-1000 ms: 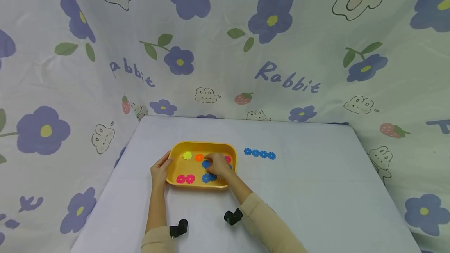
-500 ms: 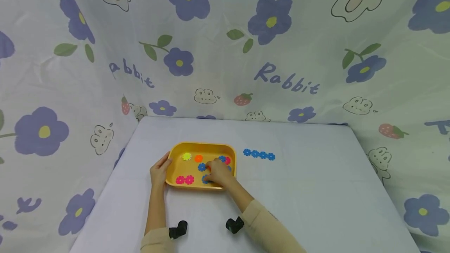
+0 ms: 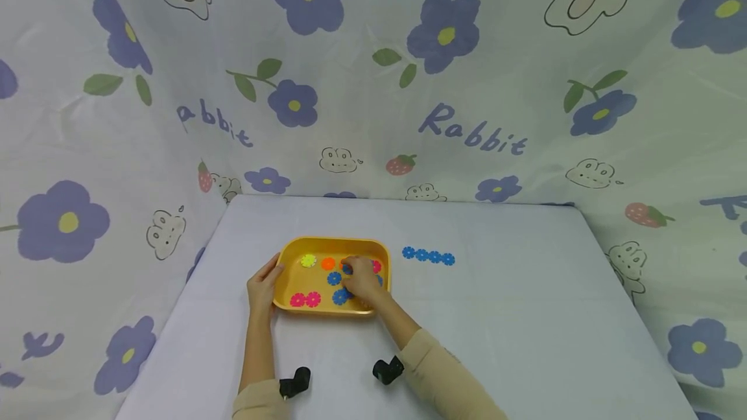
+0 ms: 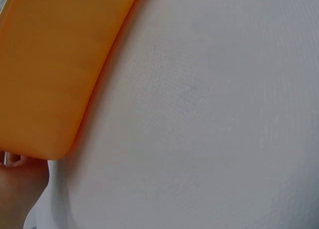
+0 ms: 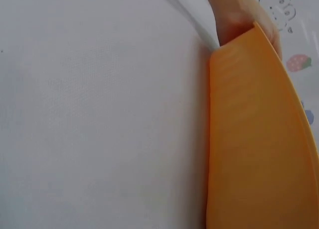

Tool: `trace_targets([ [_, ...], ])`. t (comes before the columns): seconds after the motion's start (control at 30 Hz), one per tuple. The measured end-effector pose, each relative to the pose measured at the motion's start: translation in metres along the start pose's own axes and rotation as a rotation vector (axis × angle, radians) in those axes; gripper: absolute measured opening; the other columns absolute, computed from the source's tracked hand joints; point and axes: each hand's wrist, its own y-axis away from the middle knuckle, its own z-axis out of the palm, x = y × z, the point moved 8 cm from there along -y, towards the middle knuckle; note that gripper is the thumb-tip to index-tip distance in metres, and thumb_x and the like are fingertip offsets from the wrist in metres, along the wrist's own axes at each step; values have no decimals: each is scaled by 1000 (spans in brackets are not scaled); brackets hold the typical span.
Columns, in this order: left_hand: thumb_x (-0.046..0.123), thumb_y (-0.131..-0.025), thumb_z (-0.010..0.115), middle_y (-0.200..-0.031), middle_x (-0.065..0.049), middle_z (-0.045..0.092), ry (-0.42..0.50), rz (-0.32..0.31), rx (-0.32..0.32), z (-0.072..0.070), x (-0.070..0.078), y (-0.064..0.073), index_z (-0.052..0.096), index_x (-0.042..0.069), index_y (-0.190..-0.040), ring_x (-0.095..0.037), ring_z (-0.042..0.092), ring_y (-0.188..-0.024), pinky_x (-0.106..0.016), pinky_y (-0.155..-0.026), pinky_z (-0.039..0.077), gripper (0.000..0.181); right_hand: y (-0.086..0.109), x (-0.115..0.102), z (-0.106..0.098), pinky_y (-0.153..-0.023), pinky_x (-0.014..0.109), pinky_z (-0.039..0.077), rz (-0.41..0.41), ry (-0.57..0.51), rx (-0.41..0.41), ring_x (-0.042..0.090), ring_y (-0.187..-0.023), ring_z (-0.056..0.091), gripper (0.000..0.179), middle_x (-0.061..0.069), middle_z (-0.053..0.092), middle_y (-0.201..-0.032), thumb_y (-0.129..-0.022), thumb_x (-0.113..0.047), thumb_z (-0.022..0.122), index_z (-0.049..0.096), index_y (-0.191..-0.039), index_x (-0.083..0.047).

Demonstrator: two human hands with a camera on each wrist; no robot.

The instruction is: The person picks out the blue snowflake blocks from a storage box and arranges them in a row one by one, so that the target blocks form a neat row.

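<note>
A yellow tray (image 3: 331,309) holds loose flower-shaped plastic pieces. My left hand (image 3: 260,286) grips its left wall; in the left wrist view that hand (image 4: 22,181) is at the tray's end. My right hand (image 3: 363,279) reaches into the tray's right half, fingers bent down, with a blue flower piece (image 3: 347,269) at its fingertips. Whether it pinches that piece I cannot tell. Around it lie a blue piece (image 3: 334,279), another blue piece (image 3: 340,297), an orange piece (image 3: 328,264), a yellow-green piece (image 3: 308,261) and two pink pieces (image 3: 305,299). The right hand hides some pieces.
Right of the tray, a row of blue flower pieces (image 3: 428,255) lies end to end on the white tabletop (image 3: 513,316). A printed cloth with flowers and rabbits hangs behind and at the sides. Black wrist-worn devices (image 3: 388,371) stick out near both forearms.
My right hand drew back slightly toward the near right, then moved up and forward again inside the tray. The left hand keeps its hold. The view has shifted slightly.
</note>
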Motion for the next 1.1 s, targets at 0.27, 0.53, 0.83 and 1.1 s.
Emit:
trace_targets([
  [0.27, 16, -91, 63, -138, -7, 50, -30, -4, 8, -2, 1, 1, 52, 5, -134, -14, 45, -128, -17, -97, 43, 45, -4, 3, 3, -84, 34, 54, 164, 184, -28, 22, -90, 54, 40, 12, 58, -105, -79, -24, 77, 66, -112, -4],
  [0.53, 14, -92, 61, -140, -11, 46, -35, 0, 7, 0, 1, 1, 51, 5, -134, -16, 44, -129, -20, -101, 41, 44, -18, 3, 12, -73, 26, 51, 101, 158, -38, 16, -79, 50, 27, 4, 58, -88, -77, -21, 77, 66, -97, -4],
  [0.83, 14, -91, 62, -137, -7, 50, -14, 9, 15, -1, 1, -1, 52, 4, -133, -15, 46, -127, -16, -96, 44, 44, -23, 3, 12, -61, 18, 48, 42, -47, -33, 11, -70, 51, 27, 0, 58, -78, -76, -14, 79, 63, -96, -4],
  [1.1, 11, -91, 62, -122, 9, 62, 11, 12, 21, -2, 0, 0, 52, 3, -132, -14, 48, -125, -14, -94, 45, 43, -18, 0, 3, -61, 29, 58, 30, -601, -56, 21, -65, 65, 29, 4, 50, -76, -84, 2, 67, 62, -112, 0],
])
